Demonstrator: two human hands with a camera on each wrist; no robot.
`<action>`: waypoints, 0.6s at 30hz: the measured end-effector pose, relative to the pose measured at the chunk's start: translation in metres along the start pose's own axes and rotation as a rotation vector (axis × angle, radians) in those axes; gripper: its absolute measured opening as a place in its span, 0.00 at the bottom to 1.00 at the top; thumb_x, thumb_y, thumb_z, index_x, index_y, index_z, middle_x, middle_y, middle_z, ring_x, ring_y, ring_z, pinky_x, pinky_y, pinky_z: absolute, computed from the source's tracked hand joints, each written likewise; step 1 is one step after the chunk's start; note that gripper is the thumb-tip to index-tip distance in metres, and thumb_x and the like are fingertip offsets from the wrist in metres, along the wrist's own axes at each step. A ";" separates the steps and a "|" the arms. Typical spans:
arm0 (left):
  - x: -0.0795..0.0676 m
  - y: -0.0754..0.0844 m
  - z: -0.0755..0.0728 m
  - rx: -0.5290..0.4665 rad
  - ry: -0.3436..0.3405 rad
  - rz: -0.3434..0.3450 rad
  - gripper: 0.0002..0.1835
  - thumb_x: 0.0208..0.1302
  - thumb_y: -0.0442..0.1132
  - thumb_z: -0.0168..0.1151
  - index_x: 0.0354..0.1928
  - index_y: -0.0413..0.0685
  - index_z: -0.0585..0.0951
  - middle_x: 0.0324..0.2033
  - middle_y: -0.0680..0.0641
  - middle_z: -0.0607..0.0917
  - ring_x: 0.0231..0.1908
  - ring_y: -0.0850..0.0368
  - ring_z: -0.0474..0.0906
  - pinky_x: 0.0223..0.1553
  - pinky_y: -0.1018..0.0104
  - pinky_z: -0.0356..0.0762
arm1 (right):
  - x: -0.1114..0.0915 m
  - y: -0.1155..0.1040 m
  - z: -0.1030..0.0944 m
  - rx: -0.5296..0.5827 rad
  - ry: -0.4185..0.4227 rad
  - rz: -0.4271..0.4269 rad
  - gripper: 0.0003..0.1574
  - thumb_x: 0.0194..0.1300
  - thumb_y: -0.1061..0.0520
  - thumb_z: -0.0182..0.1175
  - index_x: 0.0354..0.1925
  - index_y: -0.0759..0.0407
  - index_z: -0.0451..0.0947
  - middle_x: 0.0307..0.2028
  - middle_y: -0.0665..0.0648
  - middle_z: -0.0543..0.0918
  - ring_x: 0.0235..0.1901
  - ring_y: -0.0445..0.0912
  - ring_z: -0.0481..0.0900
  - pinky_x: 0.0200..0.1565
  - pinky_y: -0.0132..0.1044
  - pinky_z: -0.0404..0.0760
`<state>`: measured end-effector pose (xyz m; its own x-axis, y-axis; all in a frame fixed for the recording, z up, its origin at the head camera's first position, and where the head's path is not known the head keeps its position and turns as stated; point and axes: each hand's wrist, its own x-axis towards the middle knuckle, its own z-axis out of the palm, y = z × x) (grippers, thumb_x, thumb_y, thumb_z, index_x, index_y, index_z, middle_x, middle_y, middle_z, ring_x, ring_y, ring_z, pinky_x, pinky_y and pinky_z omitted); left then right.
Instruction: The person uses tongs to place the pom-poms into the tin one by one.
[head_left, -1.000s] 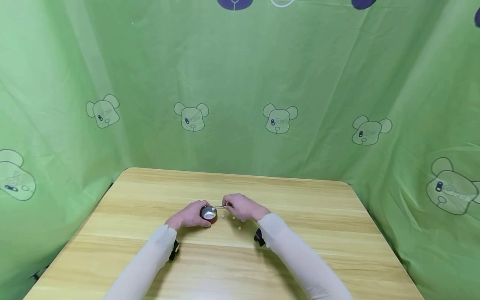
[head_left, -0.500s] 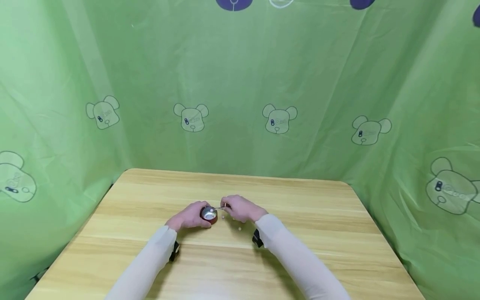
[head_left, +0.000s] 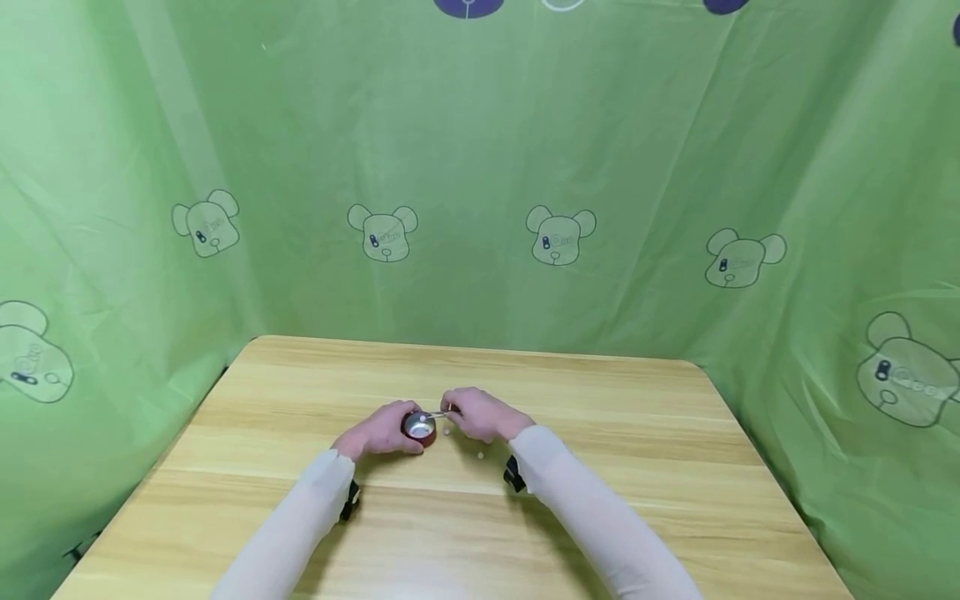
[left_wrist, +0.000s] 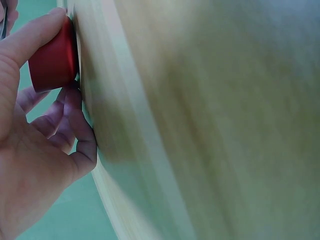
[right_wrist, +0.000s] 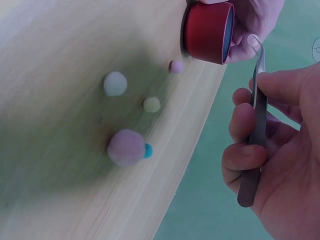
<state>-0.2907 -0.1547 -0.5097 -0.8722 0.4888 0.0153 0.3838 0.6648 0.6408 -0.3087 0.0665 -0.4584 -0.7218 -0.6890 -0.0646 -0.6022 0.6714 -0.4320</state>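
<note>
Left hand (head_left: 381,428) around red cup (right_wrist: 207,33), right hand (right_wrist: 286,160) around tweezers (right_wrist: 259,117).

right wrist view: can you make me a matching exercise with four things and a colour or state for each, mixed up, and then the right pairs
Column one
1. tin
2. tweezers
3. biggest ball
4. table

Column two
A. pinkish purple, with a bit of blue showing beside it
B. pale, with a wood grain
C. red outside, held by the left hand
D. grey metal, held in the right hand

Right pairs: 1-C, 2-D, 3-A, 4-B
</note>
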 end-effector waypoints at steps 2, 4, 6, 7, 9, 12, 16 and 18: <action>0.000 0.000 0.000 -0.003 0.001 0.003 0.26 0.47 0.41 0.75 0.47 0.45 0.74 0.41 0.50 0.79 0.44 0.54 0.74 0.50 0.54 0.71 | 0.000 0.000 0.000 0.019 -0.005 0.008 0.07 0.71 0.57 0.51 0.44 0.54 0.74 0.33 0.48 0.75 0.20 0.41 0.74 0.20 0.34 0.76; 0.000 -0.001 0.000 -0.008 0.003 0.005 0.25 0.47 0.41 0.75 0.47 0.44 0.74 0.41 0.50 0.79 0.44 0.54 0.74 0.50 0.53 0.71 | 0.000 -0.001 0.000 0.022 -0.003 0.006 0.07 0.71 0.57 0.51 0.44 0.54 0.74 0.32 0.48 0.75 0.20 0.41 0.74 0.20 0.34 0.76; 0.000 -0.001 0.000 -0.010 0.003 0.005 0.25 0.47 0.40 0.75 0.47 0.44 0.74 0.41 0.50 0.79 0.44 0.54 0.74 0.50 0.53 0.71 | 0.000 -0.001 0.000 0.016 0.001 0.000 0.07 0.71 0.57 0.51 0.44 0.54 0.75 0.32 0.48 0.75 0.20 0.40 0.73 0.20 0.33 0.76; 0.000 -0.001 0.000 -0.011 0.003 0.004 0.25 0.47 0.40 0.75 0.47 0.44 0.74 0.41 0.50 0.79 0.44 0.54 0.74 0.50 0.53 0.71 | 0.000 -0.001 0.000 0.014 0.002 -0.002 0.07 0.71 0.56 0.51 0.44 0.54 0.75 0.33 0.48 0.75 0.21 0.40 0.73 0.21 0.33 0.76; 0.000 0.000 0.000 -0.007 0.003 0.001 0.25 0.47 0.40 0.75 0.47 0.44 0.74 0.41 0.50 0.79 0.44 0.54 0.74 0.50 0.54 0.71 | 0.000 -0.002 0.000 0.008 0.005 -0.007 0.07 0.71 0.56 0.51 0.44 0.54 0.75 0.32 0.48 0.75 0.21 0.40 0.73 0.21 0.33 0.76; 0.000 0.000 0.000 0.004 0.004 0.001 0.25 0.47 0.40 0.75 0.47 0.44 0.74 0.41 0.50 0.79 0.43 0.55 0.74 0.50 0.54 0.71 | 0.000 -0.004 -0.001 0.012 0.001 -0.001 0.07 0.71 0.57 0.51 0.44 0.55 0.75 0.32 0.48 0.75 0.19 0.40 0.73 0.19 0.33 0.75; 0.000 0.000 0.000 0.013 0.006 0.010 0.26 0.46 0.41 0.75 0.47 0.44 0.74 0.41 0.50 0.79 0.43 0.54 0.75 0.49 0.54 0.71 | 0.000 -0.007 -0.002 0.030 -0.015 0.024 0.09 0.71 0.57 0.50 0.46 0.57 0.75 0.31 0.50 0.75 0.14 0.41 0.73 0.14 0.34 0.75; 0.000 -0.001 0.000 0.009 0.010 0.014 0.26 0.46 0.41 0.76 0.47 0.43 0.74 0.41 0.49 0.79 0.43 0.53 0.75 0.49 0.54 0.71 | 0.000 -0.008 -0.003 0.037 -0.021 0.033 0.10 0.72 0.57 0.50 0.46 0.58 0.75 0.32 0.51 0.75 0.13 0.41 0.73 0.13 0.34 0.74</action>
<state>-0.2913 -0.1548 -0.5103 -0.8698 0.4923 0.0323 0.3989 0.6631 0.6334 -0.3049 0.0618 -0.4527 -0.7333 -0.6728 -0.0979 -0.5650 0.6831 -0.4627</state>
